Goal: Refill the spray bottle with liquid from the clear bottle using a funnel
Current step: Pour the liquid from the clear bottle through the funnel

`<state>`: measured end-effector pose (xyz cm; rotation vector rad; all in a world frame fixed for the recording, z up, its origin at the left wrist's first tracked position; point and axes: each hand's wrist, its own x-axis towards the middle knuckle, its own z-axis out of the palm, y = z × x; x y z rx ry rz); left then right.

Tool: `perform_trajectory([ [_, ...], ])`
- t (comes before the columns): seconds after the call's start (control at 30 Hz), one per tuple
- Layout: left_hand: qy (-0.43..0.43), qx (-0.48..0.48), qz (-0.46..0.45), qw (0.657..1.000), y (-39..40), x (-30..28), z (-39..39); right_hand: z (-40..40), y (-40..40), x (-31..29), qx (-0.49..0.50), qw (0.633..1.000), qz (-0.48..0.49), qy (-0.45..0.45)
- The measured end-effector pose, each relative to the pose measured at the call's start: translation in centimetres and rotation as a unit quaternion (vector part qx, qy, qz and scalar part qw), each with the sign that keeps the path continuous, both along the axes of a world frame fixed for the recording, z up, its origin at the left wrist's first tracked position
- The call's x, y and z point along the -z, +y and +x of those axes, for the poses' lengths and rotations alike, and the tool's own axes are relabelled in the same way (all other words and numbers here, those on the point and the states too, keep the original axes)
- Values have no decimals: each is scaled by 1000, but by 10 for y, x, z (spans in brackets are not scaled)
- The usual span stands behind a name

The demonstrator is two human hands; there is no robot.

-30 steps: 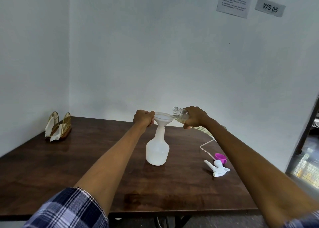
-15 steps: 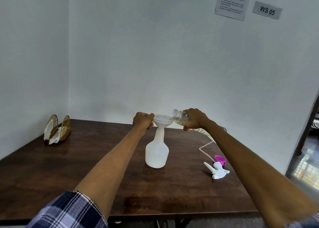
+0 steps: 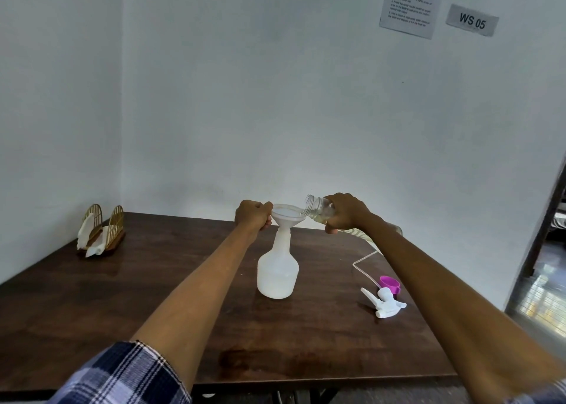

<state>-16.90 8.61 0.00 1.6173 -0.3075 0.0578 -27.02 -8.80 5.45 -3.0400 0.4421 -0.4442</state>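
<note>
Head view: spray bottle [image 3: 278, 270] upright mid-desk [image 3: 153, 296], white funnel [image 3: 287, 217] seated in its neck. Left hand [image 3: 253, 215] curls round the funnel rim, steadying it. Right hand [image 3: 345, 213] grips the clear bottle [image 3: 318, 208], tipped sideways with its open mouth over the funnel rim. Step in hand: pouring; stream not discernible. Little liquid seems left, so next likely needs a steeper tilt, mouth kept over the funnel. Trigger head [image 3: 384, 302] lies apart, right.

Walls: plain white [image 3: 306, 97], meeting in a corner behind the worktop's far left.
Worktop: dark brown wood [image 3: 92, 311].
Notices: printed sheet [image 3: 409, 4] and "WS 05" label [image 3: 472, 21], upper right.
Doorway: dark frame [image 3: 542, 220], right edge.
</note>
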Motion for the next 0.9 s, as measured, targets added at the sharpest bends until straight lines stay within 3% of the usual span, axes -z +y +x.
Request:
perform_trajectory([
  [0.9,-2,-7,18,1000,0,-1,-1,0,1,-1,2,1000,-3,2],
])
